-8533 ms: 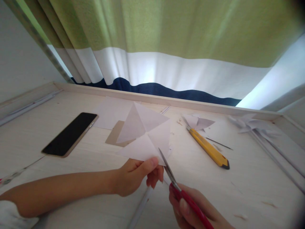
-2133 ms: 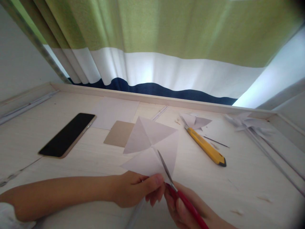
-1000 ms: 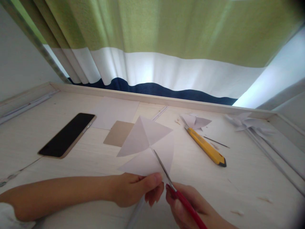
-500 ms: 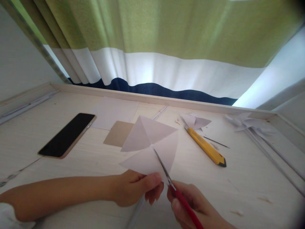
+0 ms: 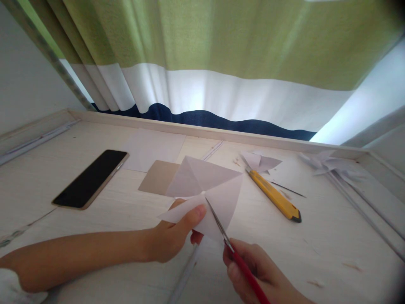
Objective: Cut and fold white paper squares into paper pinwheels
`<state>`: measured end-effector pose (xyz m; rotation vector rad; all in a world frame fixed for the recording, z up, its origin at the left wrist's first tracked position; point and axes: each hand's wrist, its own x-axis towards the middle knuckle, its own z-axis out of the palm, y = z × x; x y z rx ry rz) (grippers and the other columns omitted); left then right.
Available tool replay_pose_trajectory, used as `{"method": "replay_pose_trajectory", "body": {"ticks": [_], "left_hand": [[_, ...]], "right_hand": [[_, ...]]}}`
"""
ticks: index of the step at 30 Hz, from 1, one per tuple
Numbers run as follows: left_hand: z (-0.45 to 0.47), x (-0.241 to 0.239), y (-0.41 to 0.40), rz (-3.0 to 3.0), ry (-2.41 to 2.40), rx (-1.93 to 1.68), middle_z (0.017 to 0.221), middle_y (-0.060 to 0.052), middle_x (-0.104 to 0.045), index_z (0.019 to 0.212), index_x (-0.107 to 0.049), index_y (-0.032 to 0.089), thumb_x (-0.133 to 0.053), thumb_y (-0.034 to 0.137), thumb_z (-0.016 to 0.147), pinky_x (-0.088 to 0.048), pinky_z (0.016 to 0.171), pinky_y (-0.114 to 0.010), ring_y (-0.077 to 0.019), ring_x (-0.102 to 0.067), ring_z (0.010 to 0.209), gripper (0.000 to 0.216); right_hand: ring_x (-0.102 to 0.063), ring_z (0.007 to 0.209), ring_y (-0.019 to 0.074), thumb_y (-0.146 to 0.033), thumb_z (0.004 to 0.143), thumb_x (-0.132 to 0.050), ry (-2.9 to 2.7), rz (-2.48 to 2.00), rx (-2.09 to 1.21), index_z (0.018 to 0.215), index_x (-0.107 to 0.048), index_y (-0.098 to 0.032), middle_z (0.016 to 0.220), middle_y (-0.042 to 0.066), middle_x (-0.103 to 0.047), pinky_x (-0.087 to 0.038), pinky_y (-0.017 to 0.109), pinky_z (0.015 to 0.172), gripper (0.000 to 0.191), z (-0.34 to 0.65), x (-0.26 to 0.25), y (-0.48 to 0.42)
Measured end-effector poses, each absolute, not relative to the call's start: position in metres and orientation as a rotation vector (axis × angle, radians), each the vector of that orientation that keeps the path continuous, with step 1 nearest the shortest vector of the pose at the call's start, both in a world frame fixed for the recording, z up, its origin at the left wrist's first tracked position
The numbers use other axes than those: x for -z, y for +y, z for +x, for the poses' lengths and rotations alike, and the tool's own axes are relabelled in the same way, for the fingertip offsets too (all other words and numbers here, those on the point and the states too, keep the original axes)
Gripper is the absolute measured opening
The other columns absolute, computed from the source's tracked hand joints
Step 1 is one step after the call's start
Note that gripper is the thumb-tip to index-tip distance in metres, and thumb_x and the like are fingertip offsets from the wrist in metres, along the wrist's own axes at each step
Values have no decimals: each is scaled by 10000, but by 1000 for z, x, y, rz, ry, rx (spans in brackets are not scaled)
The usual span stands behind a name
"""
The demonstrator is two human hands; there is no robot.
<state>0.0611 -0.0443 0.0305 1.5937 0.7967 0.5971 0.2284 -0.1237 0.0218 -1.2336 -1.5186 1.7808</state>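
Observation:
A white paper square (image 5: pixel 218 179), slit from its corners toward the middle, is pinched between the thumb and fingers of my left hand (image 5: pixel 177 232). My right hand (image 5: pixel 253 266) grips red-handled scissors (image 5: pixel 236 255), their blades lying along the paper with the tips near its centre. Whether the blades are fully closed I cannot make out. Partly behind the paper lies a beige card (image 5: pixel 156 177). To the right of the paper rests a yellow box cutter (image 5: pixel 274 194).
A phone (image 5: pixel 91 179) lies at left, beside a flat white sheet (image 5: pixel 152 147). Folded paper (image 5: pixel 262 160) and a thin dark rod (image 5: pixel 289 189) are near the cutter. A paper pinwheel (image 5: pixel 329 164) with a stick lies at right. A raised rim (image 5: pixel 190 130) borders the table below a curtain (image 5: pixel 202 76).
My left hand has moved up along the paper, its thumb now closer to the centre. The paper has shifted slightly right and its left flap is bent up. The scissors have barely moved.

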Motion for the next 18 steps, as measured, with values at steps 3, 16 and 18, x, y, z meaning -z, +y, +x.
{"method": "replay_pose_trajectory", "body": {"ticks": [3, 16, 18], "left_hand": [[60, -29, -44, 1608, 784, -610, 435, 20, -419, 448, -407, 151, -318, 418, 830, -367, 451, -188, -76, -425, 421, 475], [60, -31, -46, 1669, 808, -582, 439, 22, -419, 449, -388, 159, -273, 359, 851, -378, 488, -196, -81, -442, 441, 463], [60, -30, -46, 1686, 794, -590, 444, 23, -421, 452, -388, 158, -265, 358, 856, -378, 496, -194, -82, -446, 451, 467]], "right_hand": [[-226, 380, 33, -640, 741, -358, -1502, -1124, -1840, 653, -311, -192, 435, -100, -237, -173, 191, 372, 459, 229, -20, -123], [-229, 424, 45, -612, 743, -400, -1436, -1091, -1869, 652, -344, -181, 451, -86, -261, -184, 190, 394, 444, 229, -23, -121], [-215, 455, 51, -637, 709, -422, -1419, -1129, -1895, 635, -344, -180, 483, -77, -260, -183, 188, 403, 470, 228, -28, -122]]}}
